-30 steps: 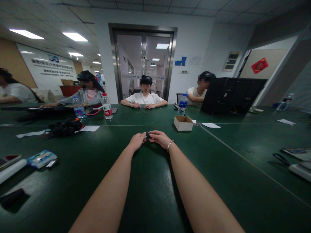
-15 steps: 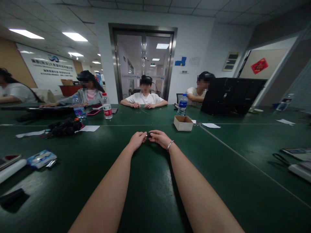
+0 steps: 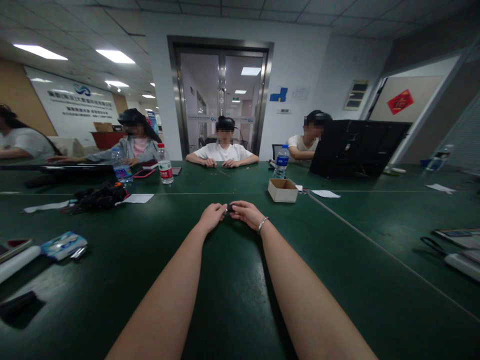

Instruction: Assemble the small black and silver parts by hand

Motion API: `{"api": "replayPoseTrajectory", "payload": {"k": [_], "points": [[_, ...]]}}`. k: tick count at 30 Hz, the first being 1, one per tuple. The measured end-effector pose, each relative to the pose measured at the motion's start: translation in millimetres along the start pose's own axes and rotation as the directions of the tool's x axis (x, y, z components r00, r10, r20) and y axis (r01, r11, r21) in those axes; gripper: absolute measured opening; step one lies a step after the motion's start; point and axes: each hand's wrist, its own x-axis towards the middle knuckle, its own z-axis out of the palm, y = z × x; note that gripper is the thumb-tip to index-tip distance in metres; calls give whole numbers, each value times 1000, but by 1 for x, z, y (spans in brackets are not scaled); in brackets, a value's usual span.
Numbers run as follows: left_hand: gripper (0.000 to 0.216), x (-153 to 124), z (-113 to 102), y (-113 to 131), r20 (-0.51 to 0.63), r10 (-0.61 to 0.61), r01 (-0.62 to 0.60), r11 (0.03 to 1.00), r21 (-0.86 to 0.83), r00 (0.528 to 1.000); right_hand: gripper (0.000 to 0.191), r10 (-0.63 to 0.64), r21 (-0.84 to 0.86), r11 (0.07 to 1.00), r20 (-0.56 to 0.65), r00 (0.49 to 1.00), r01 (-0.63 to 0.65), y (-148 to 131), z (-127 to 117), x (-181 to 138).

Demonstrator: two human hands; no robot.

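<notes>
Both my arms reach out over the green table, and the fingertips meet near its middle. My left hand pinches one end of a small dark object with a shiny metal part. On the opposite end, the fingers of my right hand are closed around the dark part. The fingers cover much of it, and it is too small to name its kind. A silver bracelet circles my right wrist. Just beyond my right hand stands an open cardboard box.
Water bottles stand toward the far side. Bundled black cables and paper lie left. Nearer left are a blue-white packet and a black object. A black monitor rises at right. Several people sit around the table.
My hands keep almost the same place and grip on the small dark object. At the left, a person's arm in a grey sleeve has shifted slightly leftward.
</notes>
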Motion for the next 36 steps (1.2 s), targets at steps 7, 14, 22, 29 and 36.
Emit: {"api": "replayPoseTrajectory", "payload": {"k": [7,14,22,29,36], "points": [[50,3,2,-4,-22,-25,22,994,-105,999,13,-4,13,1000,-22,1000,4,1,-1,0],[55,3,3,-4,-25,-40,38,996,-80,999,13,-1,10,1000,-17,1000,1,0,-1,1],[52,-2,2,3,-43,-53,52,998,-43,998,13,4,10,1000,-20,1000,-3,0,-2,1],[50,1,3,-1,-7,-61,60,996,-72,998,13,0,12,1000,-9,1000,1,0,-1,1],[49,4,4,-8,3,-25,25,999,-32,1000,16,4,2,1000,-5,1000,-4,1,-2,2]]}}
